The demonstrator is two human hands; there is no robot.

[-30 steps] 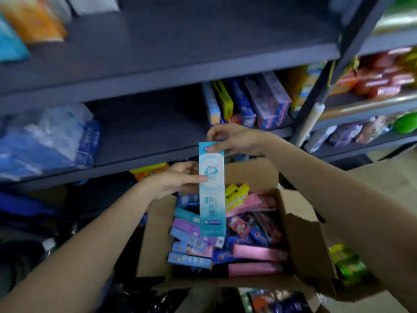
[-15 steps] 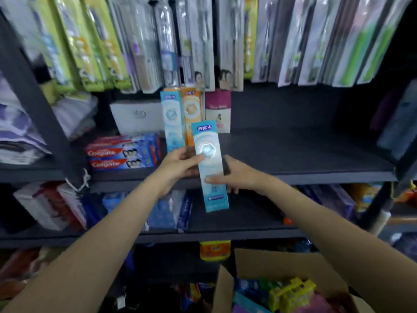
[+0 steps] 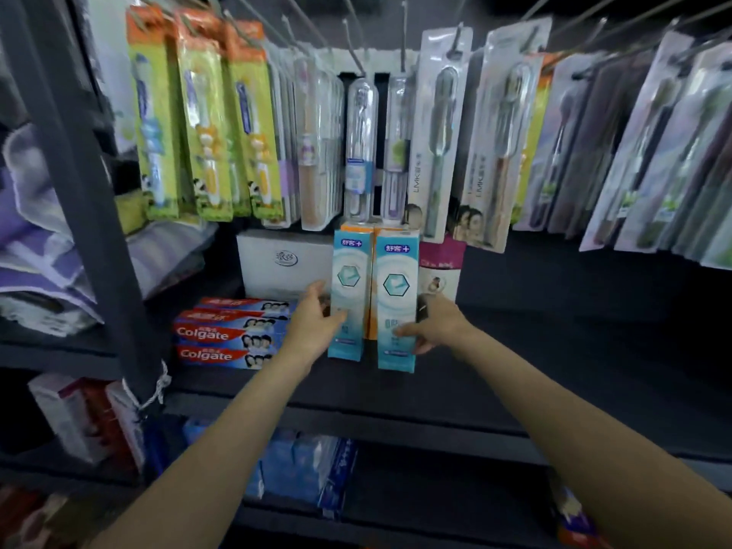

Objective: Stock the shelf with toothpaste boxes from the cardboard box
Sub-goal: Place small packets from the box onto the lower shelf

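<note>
Two teal toothpaste boxes stand upright side by side on the dark shelf [image 3: 554, 350]. My left hand [image 3: 315, 322] grips the left teal box [image 3: 348, 271] at its lower left edge, thumb across the front. My right hand [image 3: 433, 326] holds the right teal box [image 3: 396, 279] low down, thumb on the front and fingers round its right side. An orange box [image 3: 371, 311] stands just behind, showing between the two. The cardboard box is out of view.
Stacked red Colgate boxes [image 3: 222, 338] lie left of my hands. A white box [image 3: 273, 263] and a pink box [image 3: 441, 267] stand at the back. Packaged toothbrushes [image 3: 356, 152] hang low above. A dark shelf post [image 3: 79, 192] rises at the left.
The teal box has gone up from the cardboard box to the shelf and now stands beside the other teal box. My left hand has shifted onto the left box. The view has tilted up.
</note>
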